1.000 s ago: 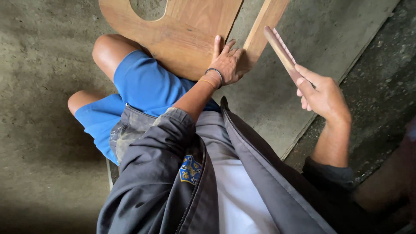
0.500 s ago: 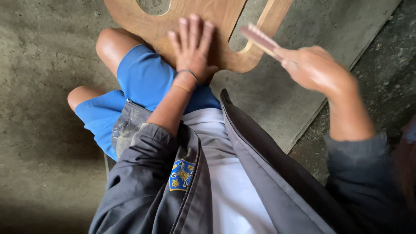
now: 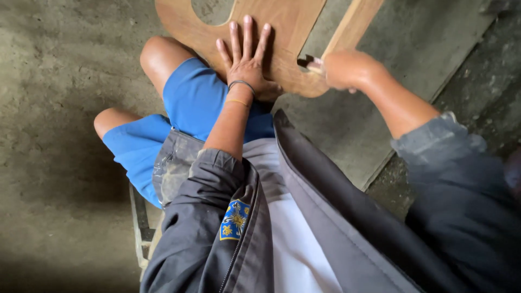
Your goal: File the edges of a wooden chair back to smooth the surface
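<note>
Wooden cutout panel (image 3: 282,32) pinned flat on the knee

Left hand (image 3: 247,65) was spread open, fingers pressing the panel; right hand (image 3: 344,70) was clenched on a blurred tool at the slot edge. Firm pressure near the slot was probably best kept.

The wooden board (image 3: 282,32) is being cut off by the top edge, so its full outline and its rounded cutout are being left incomplete, and part of its face is being covered by the left hand (image 3: 247,62). The right hand (image 3: 347,69) is being smeared by motion blur, so its fingers cannot be made out, and whatever is being gripped in it at the board's notch is being hidden apart from a small blurred tip. The stool (image 3: 142,228) under the person is being hidden almost wholly by the jacket and shorts.
</note>
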